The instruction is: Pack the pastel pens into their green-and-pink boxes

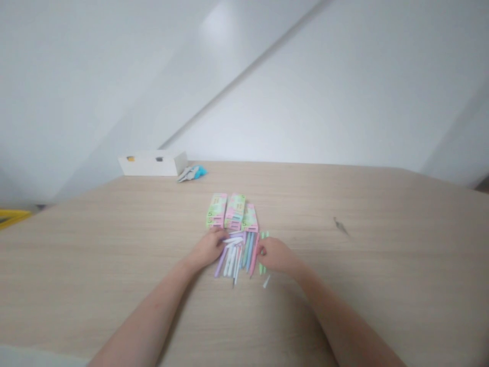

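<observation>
A bunch of pastel pens [231,260] lies on the table between my hands, in purple, white, blue and pink. My left hand [208,248] rests at its left side, fingers curled over the upper ends of the purple and white pens. What these fingers grip is hidden. On the other side, my right hand [278,255] has thumb and forefinger bent together beside a pink pen [254,255]. Light green pens [262,267] pass partly under that hand. I cannot make out what its fingertips hold. Just beyond the pens stand small pink-and-green boxes [235,210], several in stacks.
At the back left is a white box [148,164] with a crumpled grey-and-blue thing [193,173] beside it. A small dark object [339,225] lies to the right. Near my right wrist is a small white scrap [266,281]. A yellow edge [13,216] shows far left.
</observation>
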Demonstrator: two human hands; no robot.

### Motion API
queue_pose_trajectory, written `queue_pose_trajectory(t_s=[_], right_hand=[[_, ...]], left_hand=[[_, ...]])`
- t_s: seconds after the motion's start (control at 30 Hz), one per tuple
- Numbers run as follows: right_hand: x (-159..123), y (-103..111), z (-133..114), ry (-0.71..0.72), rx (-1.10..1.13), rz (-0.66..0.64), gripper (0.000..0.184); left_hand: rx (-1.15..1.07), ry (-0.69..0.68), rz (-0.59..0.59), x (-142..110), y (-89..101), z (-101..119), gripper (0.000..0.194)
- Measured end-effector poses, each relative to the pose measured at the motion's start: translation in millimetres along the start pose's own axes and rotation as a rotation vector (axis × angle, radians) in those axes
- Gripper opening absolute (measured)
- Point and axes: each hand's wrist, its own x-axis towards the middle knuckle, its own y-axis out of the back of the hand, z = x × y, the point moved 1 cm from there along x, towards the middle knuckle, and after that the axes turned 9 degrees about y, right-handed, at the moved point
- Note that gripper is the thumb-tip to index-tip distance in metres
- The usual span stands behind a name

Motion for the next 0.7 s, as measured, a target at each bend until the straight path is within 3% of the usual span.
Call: queue_pose_trajectory(t_s=[0.47, 0.7], right_hand=[[3, -3, 5, -0.049, 0.027, 0.119, 0.015], [3, -4, 1, -0.084, -0.007, 0.168, 0.013]], left_hand=[[-0.020, -0.010, 0.031, 0, 1.5, 3, 0.020], [-0.066, -0.051, 0.070, -4, 3.9, 23, 0.024]])
